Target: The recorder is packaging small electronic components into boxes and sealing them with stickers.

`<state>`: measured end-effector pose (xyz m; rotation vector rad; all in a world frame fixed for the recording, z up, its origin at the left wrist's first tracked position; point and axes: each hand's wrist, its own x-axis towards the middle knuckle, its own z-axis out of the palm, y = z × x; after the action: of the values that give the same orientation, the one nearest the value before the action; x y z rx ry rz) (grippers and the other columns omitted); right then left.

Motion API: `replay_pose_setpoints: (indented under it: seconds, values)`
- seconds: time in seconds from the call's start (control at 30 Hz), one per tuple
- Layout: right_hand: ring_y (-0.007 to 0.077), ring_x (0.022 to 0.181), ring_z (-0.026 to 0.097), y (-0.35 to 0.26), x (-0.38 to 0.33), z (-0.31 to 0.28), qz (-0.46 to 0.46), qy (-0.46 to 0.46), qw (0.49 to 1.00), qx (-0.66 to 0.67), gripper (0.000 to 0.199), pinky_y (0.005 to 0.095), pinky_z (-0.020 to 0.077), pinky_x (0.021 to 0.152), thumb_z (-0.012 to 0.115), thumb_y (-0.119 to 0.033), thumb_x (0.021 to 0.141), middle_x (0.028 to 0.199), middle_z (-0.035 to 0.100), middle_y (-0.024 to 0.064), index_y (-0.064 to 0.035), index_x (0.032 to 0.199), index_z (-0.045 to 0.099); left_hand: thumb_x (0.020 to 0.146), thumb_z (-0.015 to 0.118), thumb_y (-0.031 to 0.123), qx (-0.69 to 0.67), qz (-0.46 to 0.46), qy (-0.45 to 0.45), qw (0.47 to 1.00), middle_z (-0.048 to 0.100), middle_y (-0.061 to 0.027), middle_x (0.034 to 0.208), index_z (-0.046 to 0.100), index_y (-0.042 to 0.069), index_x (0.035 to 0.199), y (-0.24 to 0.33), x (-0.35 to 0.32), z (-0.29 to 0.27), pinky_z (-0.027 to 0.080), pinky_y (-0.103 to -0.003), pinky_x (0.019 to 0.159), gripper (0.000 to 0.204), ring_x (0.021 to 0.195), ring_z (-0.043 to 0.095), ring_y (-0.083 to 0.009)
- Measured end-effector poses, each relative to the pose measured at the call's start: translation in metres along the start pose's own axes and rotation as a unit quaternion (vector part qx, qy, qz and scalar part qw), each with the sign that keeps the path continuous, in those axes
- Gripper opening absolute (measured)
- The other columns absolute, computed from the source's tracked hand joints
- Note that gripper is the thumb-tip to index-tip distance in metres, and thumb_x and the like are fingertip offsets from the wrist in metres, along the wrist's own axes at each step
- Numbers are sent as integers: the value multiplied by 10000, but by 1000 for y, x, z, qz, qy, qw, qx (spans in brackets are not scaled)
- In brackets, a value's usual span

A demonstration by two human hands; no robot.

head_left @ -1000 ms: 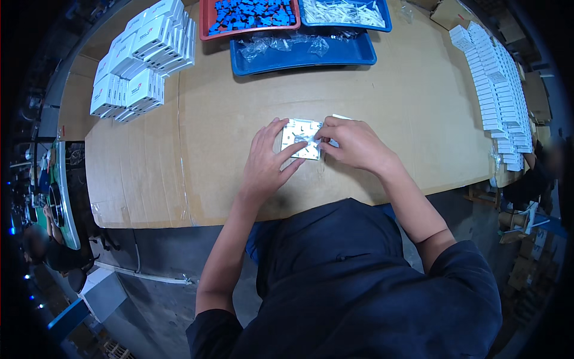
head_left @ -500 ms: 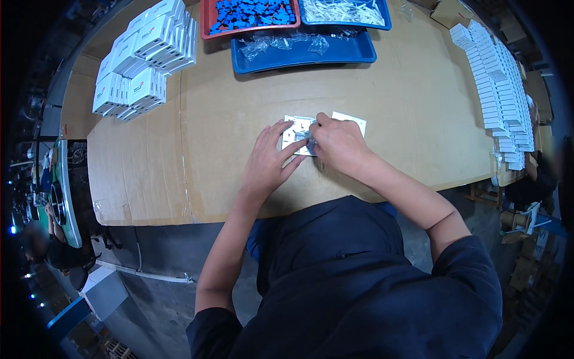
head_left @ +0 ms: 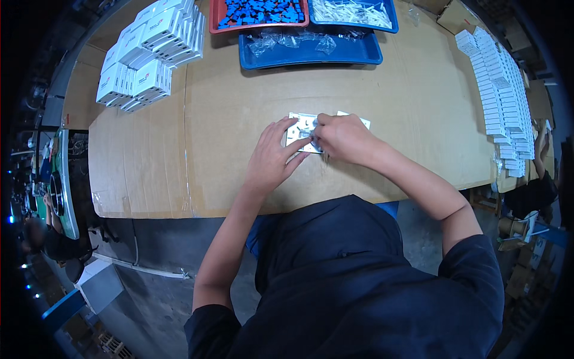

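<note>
A small flat white box (head_left: 299,128) lies on the cardboard-covered table (head_left: 227,119) in front of me. My left hand (head_left: 272,158) lies flat with its fingertips pressing the box's left edge. My right hand (head_left: 341,139) is curled over the box's right side, fingers pinched on a small clear plastic piece at its middle. A corner of a second white piece (head_left: 359,119) shows behind my right hand.
A stack of white boxes (head_left: 149,54) fills the far left. At the far edge stand a red tray of blue parts (head_left: 263,12), a blue tray of white parts (head_left: 353,11) and a blue tray with clear bags (head_left: 311,48). Rows of white boxes (head_left: 499,96) line the right.
My right hand has slid left over the box, uncovering the white piece behind it. My left hand has stayed on the box's left edge.
</note>
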<state>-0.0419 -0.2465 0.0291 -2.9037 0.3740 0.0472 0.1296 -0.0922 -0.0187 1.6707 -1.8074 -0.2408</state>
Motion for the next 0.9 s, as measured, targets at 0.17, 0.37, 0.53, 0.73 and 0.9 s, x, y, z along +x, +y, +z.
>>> replay_pose_setpoints:
  seconds: [0.17,0.37,0.53,0.73,0.9]
  values:
    - [324,946,700,15,0,-6,79,-75,986,124,154,471,553,820,686,-159,912,1006,680,100,-90,1017,774,900,780,284,16,11,-1,1000,586,-139,1425,789,166,1182,3,1,-2,407,-535,1158,306,1333,551,-356]
    - [323,940,701,17,-6,-5,85,-29,984,154,156,468,551,805,672,-154,924,1022,681,106,-81,1030,760,908,775,292,27,14,-8,1000,576,-142,1443,790,173,1182,4,3,-2,415,-518,1154,299,1354,539,-354]
    - [324,911,711,8,-14,-21,115,24,987,111,167,456,576,794,643,-175,939,998,694,120,-60,978,758,915,770,291,19,20,7,1000,553,-162,1470,776,181,1209,3,2,-2,444,-473,1128,314,1363,533,-355]
    - [330,879,708,14,-19,-13,112,80,981,138,147,457,560,766,675,-185,937,967,713,97,-83,1003,758,876,806,322,-7,-41,-5,999,499,-180,1517,598,102,1398,4,-2,0,434,-484,1136,604,1393,499,-384]
    - [335,892,705,3,-22,-7,109,-7,985,135,202,475,558,801,672,-240,955,970,723,113,-76,995,783,838,839,360,5,-45,14,999,499,-190,1527,519,46,1450,3,4,1,428,-482,1149,759,1397,494,-396]
